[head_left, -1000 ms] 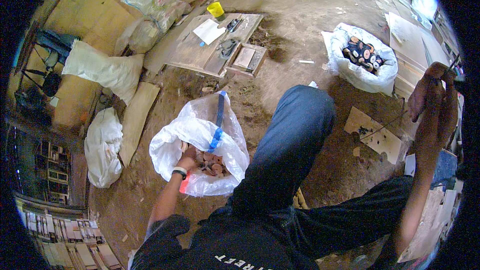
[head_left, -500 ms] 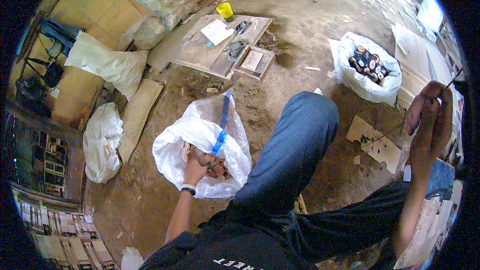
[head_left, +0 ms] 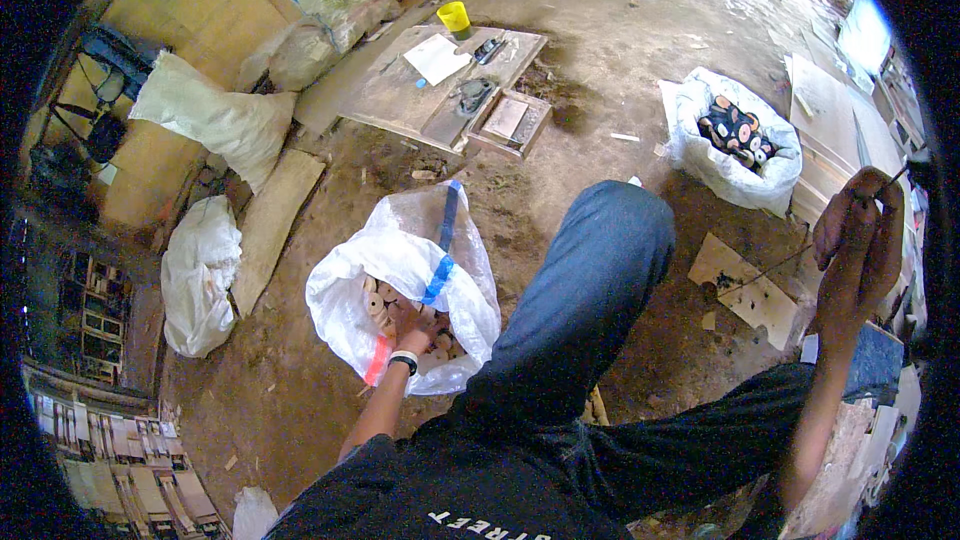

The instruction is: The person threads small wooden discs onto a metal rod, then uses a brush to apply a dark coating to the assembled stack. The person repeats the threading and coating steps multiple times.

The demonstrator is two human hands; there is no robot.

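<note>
My left hand (head_left: 412,323) reaches down into an open white sack (head_left: 352,280) with a blue stripe, resting among several small round wooden pieces (head_left: 380,302); whether it grips one I cannot tell. A white band is on that wrist. My right hand (head_left: 860,240) is raised at the far right, its fingers closed on a thin stick (head_left: 770,265) that slants down to the left. My bent knee in blue jeans (head_left: 590,290) lies between the two hands.
A second white sack (head_left: 700,155) holds dark painted round pieces (head_left: 738,132) at upper right. A wooden board (head_left: 400,90) with paper, tools and a yellow cup (head_left: 455,16) lies ahead. Stuffed white sacks (head_left: 215,120) and planks are on the left, cardboard scraps (head_left: 750,290) on the dirt floor.
The view has shifted slightly. My left hand stays in the sack among the wooden pieces, and my right hand remains raised with the stick.
</note>
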